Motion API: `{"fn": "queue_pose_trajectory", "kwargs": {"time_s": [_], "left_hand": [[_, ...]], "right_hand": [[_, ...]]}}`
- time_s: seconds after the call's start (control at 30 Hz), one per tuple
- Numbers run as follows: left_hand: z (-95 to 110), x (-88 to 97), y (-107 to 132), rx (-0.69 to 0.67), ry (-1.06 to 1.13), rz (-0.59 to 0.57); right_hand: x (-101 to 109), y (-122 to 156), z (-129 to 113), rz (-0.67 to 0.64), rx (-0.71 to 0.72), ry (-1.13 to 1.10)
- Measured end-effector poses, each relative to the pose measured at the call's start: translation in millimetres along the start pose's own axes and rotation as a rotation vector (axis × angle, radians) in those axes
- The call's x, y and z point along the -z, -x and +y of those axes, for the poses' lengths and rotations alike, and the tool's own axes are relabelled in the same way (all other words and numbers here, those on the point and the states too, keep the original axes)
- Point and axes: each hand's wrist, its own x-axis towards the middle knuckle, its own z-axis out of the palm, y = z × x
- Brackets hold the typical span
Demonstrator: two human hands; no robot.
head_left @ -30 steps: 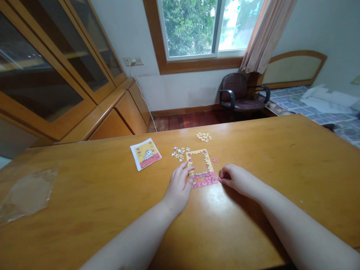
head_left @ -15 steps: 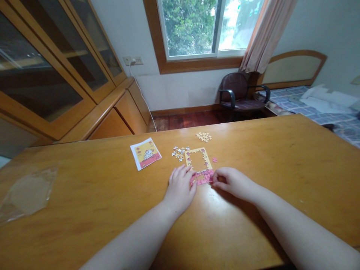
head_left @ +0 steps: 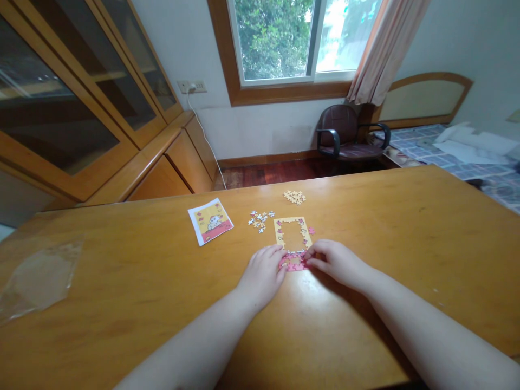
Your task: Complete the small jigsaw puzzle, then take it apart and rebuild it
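Worktop [head_left: 365, 227] carries puzzle frame [head_left: 293, 236] at centre, long axis running near to far. Left hand [head_left: 262, 273] and right hand [head_left: 335, 261] flank its near pink edge, fingertips pressed on it, neither grip closed around anything. Loose pieces [head_left: 260, 219] lie far-left.

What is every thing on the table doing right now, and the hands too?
Puzzle frame: flat on the table, border joined, middle unfilled.
Left hand: palm down, fingertips on the puzzle's pink bottom edge.
Right hand: fingers touching the puzzle's bottom right corner.
White loose pieces: scattered, unjoined.
Yellow loose pieces: small separate heap.
Picture card: lying face up.
Plastic bag: flat, crumpled.
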Motion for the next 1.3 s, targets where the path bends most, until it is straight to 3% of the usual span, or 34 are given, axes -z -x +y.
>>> {"fn": "queue_pose_trajectory", "kwargs": {"time_s": [0.27, 0.57, 0.7, 0.83, 1.3], "left_hand": [[6, 2.3, 2, -0.022, 0.011, 0.002], [7, 3.1, 1, -0.022, -0.015, -0.014], [7, 3.1, 2, -0.025, -0.011, 0.000], [7, 4.1, 2, -0.021, -0.005, -0.006], [8, 3.7, 1, -0.006, -0.019, -0.011]], "right_hand": [[-10, 0, -3, -0.029, 0.035, -0.048], [-26, -7, 5, 0.052, 0.259, 0.050], [-20, -3, 0, 0.102, 0.326, 0.149], [-12, 4, -4, 0.053, 0.454, 0.221], [-29, -3, 9, 0.076, 0.517, 0.283]]}}
